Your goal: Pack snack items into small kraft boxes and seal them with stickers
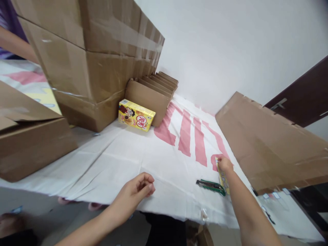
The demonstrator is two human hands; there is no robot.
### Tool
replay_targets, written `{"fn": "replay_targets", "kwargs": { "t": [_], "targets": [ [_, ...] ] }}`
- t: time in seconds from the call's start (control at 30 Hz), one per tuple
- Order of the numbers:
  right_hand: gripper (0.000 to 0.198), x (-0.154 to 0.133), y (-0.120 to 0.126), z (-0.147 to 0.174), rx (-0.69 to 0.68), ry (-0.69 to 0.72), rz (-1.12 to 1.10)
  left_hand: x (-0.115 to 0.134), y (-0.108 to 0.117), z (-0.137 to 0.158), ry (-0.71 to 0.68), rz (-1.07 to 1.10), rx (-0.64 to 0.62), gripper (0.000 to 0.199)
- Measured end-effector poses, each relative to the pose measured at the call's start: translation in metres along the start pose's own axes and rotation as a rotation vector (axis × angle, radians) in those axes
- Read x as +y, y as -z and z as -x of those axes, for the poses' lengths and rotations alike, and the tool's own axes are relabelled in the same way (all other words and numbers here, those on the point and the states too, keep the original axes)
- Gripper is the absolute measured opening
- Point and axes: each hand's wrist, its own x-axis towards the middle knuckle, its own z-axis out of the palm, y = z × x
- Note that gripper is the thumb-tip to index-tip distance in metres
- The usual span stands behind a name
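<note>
My left hand (pixel 139 188) hovers over the front of the white cloth, its fingers curled in toward the thumb with nothing visible between them. At the right, my right hand (pixel 225 164) pinches the far end of a flat yellow printed piece, seemingly a flattened carton (pixel 224 181); my hand and forearm partly cover it. Just left of that piece lies a green utility knife (pixel 211 186). Farther back, a yellow snack box (pixel 136 115) with a cartoon figure and red lettering rests on its long side against a brown cardboard piece.
Large taped cartons (pixel 107 75) are stacked at the left, beside a row of upright cardboard pieces (pixel 151 92). An open carton (pixel 33 147) stands at near left. A cardboard panel (pixel 269 143) borders the right side. Another person's arm (pixel 17 44) shows at far left.
</note>
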Motion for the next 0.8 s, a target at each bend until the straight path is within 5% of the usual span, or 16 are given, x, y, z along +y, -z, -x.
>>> {"fn": "replay_targets", "kwargs": {
  "t": [0.13, 0.37, 0.6, 0.8],
  "targets": [
    [0.021, -0.001, -0.004, 0.002, 0.028, 0.054, 0.055, 0.000, 0.001, 0.000, -0.002, -0.022, -0.004, 0.027],
    [0.014, 0.010, 0.012, -0.003, -0.135, 0.136, 0.030, -0.002, 0.001, -0.001, 0.000, -0.078, -0.029, 0.028],
    [0.025, 0.028, 0.022, 0.016, -0.008, 0.138, -0.014, -0.004, 0.002, 0.002, -0.027, -0.139, -0.028, 0.026],
    [0.016, 0.036, 0.010, 0.028, -0.077, 0.119, -0.054, -0.004, 0.001, 0.002, -0.032, -0.169, -0.030, 0.024]
  ]
}}
